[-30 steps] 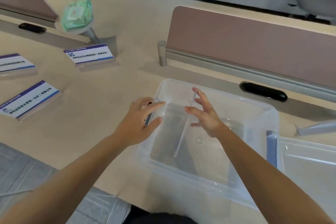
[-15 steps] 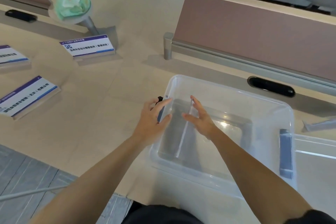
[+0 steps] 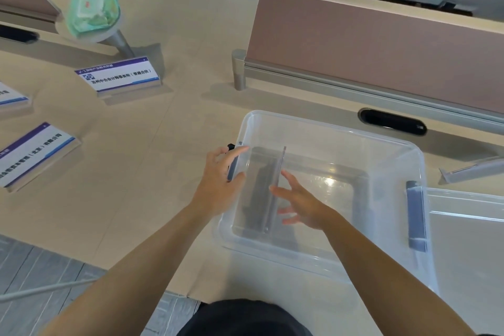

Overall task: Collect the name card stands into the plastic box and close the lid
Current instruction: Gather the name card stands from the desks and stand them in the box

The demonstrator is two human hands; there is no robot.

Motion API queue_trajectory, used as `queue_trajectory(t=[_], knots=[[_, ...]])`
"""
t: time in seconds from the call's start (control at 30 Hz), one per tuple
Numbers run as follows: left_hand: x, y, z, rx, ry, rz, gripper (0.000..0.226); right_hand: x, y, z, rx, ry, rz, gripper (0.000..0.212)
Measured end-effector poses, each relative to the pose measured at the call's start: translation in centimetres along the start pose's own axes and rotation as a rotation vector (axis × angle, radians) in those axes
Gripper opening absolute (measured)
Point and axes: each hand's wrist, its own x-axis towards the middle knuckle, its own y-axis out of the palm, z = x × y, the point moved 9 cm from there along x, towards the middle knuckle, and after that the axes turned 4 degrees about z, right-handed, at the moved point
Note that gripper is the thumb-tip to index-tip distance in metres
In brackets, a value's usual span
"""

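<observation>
My left hand [image 3: 218, 180] grips the left wall of the clear box [image 3: 327, 128], thumb and forefinger curled over the rim around its grey-blue latch. My right hand [image 3: 302, 204] is inside the box, fingers spread and loose, fingertips touching a clear stand [image 3: 275, 185] that stands on edge near the box's left wall, running from the near side toward the far side. I am not pinching it; the palm is free of it. Three more stands are on the desk [image 3: 163, 172] well left of the box: one [image 3: 120, 75] to the far left, one [image 3: 32, 153] level with the box, and one [image 3: 11, 95] cut by the frame edge. The lid [image 3: 469, 226] lies just beside the box's right wall.
</observation>
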Motion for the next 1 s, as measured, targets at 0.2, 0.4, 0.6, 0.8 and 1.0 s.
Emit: queue_trajectory(t=[0.2,0.4,0.6,0.8,1.0], knots=[[-0.1,-0.2,-0.3,0.012,-0.011,-0.014,0.059,0.7,0.9,1.0,0.038,-0.007,0.045,0.083],[-0.2,-0.3,-0.4,0.010,-0.031,-0.017,0.059,1.5,2.1,1.4,0.024,-0.031,0.044,0.084],[-0.4,-0.4,-0.6,-0.011,-0.045,-0.018,0.060,2.0,3.6,2.0,0.003,-0.031,0.056,0.085],[-0.3,-0.4,-0.5,-0.007,-0.050,-0.011,0.061,2.4,4.6,2.6,0.002,-0.050,0.066,0.088],[-0.3,-0.3,-0.4,-0.001,-0.050,-0.005,0.062,2.4,4.7,2.9,-0.024,-0.049,0.060,0.086]])
